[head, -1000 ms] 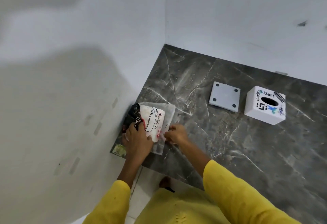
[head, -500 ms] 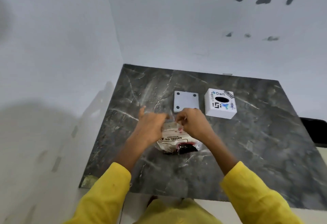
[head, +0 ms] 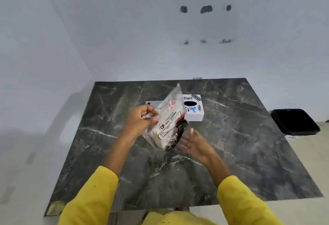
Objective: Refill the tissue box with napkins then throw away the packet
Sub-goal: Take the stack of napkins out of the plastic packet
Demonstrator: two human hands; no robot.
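The left hand (head: 142, 119) pinches the clear crinkly packet (head: 169, 121) by its edge, tilted, above mid-worktop (head: 249, 153). The right hand (head: 194, 144) is spread open just beside it, empty. Behind sits the white cube box (head: 195, 112); broad bare marble lies around.

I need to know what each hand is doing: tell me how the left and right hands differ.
The left hand is closed, pinching the tissue packet and holding it above the table; the right hand is open, palm up, holding nothing. The left sits higher, the right lower beside the packet's bottom. Both are bare, with yellow sleeves.
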